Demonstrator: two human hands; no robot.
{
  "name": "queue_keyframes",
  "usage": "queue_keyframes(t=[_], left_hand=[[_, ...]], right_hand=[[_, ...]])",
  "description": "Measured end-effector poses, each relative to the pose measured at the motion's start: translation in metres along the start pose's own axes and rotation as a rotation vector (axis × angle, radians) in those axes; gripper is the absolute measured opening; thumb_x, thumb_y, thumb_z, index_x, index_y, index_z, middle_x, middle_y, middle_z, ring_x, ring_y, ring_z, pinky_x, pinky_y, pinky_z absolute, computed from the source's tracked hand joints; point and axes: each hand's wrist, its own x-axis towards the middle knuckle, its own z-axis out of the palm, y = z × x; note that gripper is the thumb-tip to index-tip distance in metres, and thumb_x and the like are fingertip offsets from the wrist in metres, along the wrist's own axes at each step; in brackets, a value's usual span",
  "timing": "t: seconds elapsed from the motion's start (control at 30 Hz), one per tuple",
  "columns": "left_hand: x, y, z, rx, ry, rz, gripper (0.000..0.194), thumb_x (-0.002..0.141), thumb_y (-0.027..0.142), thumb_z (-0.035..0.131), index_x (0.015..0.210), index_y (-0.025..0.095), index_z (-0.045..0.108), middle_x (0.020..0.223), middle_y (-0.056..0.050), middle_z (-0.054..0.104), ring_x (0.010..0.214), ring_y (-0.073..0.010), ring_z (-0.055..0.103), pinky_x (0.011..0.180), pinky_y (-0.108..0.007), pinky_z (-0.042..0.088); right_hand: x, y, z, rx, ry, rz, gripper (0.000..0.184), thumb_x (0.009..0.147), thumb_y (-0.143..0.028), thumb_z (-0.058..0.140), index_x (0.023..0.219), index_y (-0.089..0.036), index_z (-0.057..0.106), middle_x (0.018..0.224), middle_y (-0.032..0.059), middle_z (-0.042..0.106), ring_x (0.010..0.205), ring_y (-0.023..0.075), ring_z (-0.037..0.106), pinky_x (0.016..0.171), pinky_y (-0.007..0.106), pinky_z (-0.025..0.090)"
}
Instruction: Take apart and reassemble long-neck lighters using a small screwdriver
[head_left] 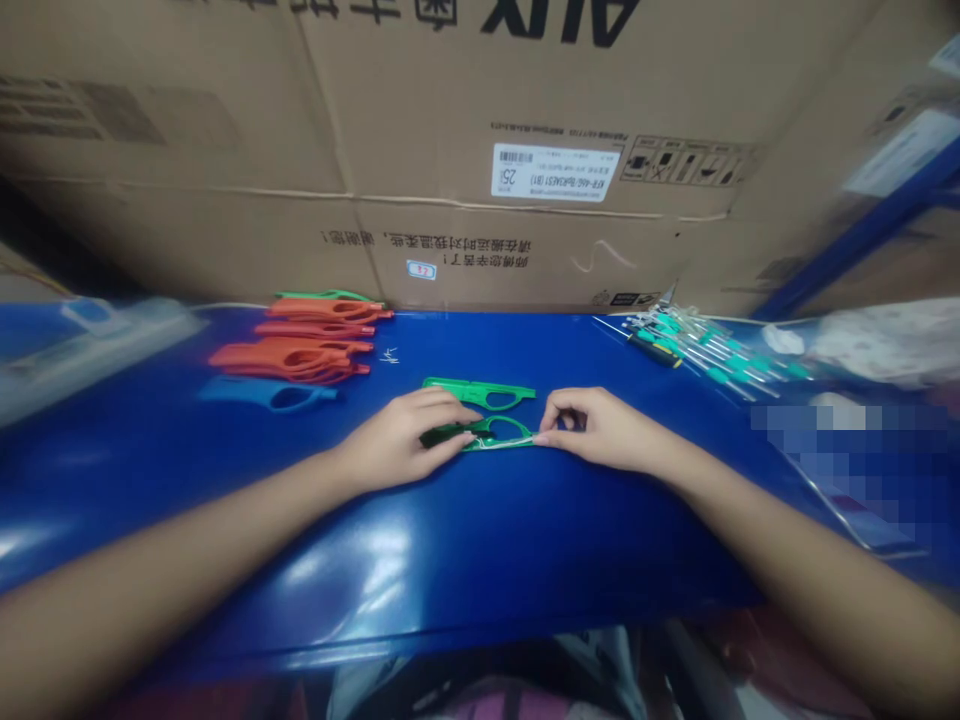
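Note:
In front of me lies a green lighter shell point(510, 432), its open inner side up, with a dark part and a thin white wire inside. My left hand point(412, 436) grips its wide end, thumb at the near edge and fingers over the far side. At the narrow end, my right hand point(592, 428) has thumb and forefinger pinched together; the wire runs to those fingertips. Just beyond lies a second green shell half point(480, 392), with a loop-shaped opening, touched by neither hand's grip.
Back left are several red-orange shells point(300, 358) and a blue shell point(270, 394). Small white pieces point(389, 355) lie beside them. Back right are metal rods with teal parts point(705, 345) and a black-and-yellow screwdriver point(654, 349). A large cardboard box point(420, 150) stands behind the blue table point(465, 560).

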Motion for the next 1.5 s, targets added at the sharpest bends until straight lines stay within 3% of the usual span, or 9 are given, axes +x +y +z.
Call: queue_keyframes(t=[0.23,0.5,0.67,0.9,1.13,1.33,1.5], left_hand=[[0.002,0.001,0.003,0.030,0.062,0.005,0.015,0.097,0.027,0.061,0.095,0.016,0.072,0.087,-0.006,0.074,0.083,-0.0176,0.067,0.079,-0.032,0.054],[0.004,0.002,0.004,0.067,0.112,0.013,0.017,0.097,0.029,0.060,0.095,0.017,0.072,0.088,-0.007,0.076,0.082,-0.0180,0.068,0.079,-0.032,0.054],[0.006,0.004,0.004,0.062,0.095,0.024,0.016,0.096,0.028,0.062,0.092,0.018,0.074,0.091,-0.006,0.076,0.085,-0.0176,0.068,0.081,-0.033,0.054],[0.006,0.001,0.007,0.086,0.128,-0.074,0.018,0.096,0.031,0.063,0.093,0.018,0.075,0.089,-0.006,0.077,0.083,-0.0188,0.069,0.079,-0.034,0.055],[0.004,0.005,0.001,0.353,-0.006,0.045,0.020,0.097,0.025,0.057,0.098,0.019,0.076,0.098,-0.007,0.077,0.088,-0.0198,0.070,0.079,-0.034,0.053],[0.002,0.013,-0.006,0.497,-0.123,0.144,0.029,0.098,0.032,0.055,0.113,0.015,0.073,0.107,-0.010,0.076,0.091,-0.0239,0.070,0.079,-0.037,0.054],[0.001,0.021,-0.001,0.563,-0.107,0.185,0.031,0.098,0.032,0.055,0.114,0.011,0.071,0.110,-0.014,0.075,0.094,-0.0268,0.071,0.080,-0.039,0.057]], right_hand=[[-0.001,-0.008,0.001,-0.057,0.000,0.020,0.016,0.084,-0.028,0.071,0.073,-0.019,0.066,0.074,0.0003,0.064,0.064,0.0120,0.053,0.060,0.024,0.039],[-0.006,-0.020,0.003,-0.303,0.061,-0.070,0.016,0.085,-0.022,0.072,0.072,-0.019,0.063,0.079,0.0023,0.067,0.070,0.0148,0.059,0.064,0.027,0.040],[-0.007,-0.019,0.003,-0.242,0.042,-0.030,0.015,0.086,-0.023,0.072,0.074,-0.019,0.063,0.081,0.0020,0.067,0.069,0.0135,0.059,0.062,0.026,0.039],[-0.005,-0.017,0.003,-0.220,0.041,-0.072,0.017,0.087,-0.025,0.072,0.073,-0.019,0.063,0.080,0.0016,0.066,0.067,0.0128,0.057,0.063,0.026,0.039],[-0.007,-0.015,0.003,-0.213,0.052,-0.084,0.016,0.087,-0.025,0.071,0.074,-0.019,0.063,0.080,0.0014,0.067,0.067,0.0127,0.058,0.065,0.027,0.040],[-0.007,-0.010,-0.001,-0.220,0.045,-0.065,0.016,0.087,-0.028,0.071,0.076,-0.019,0.064,0.081,0.0011,0.067,0.068,0.0125,0.058,0.065,0.026,0.039],[-0.007,-0.004,-0.003,-0.199,0.015,-0.089,0.016,0.089,-0.029,0.069,0.078,-0.020,0.063,0.082,0.0008,0.066,0.070,0.0125,0.057,0.065,0.026,0.039]])
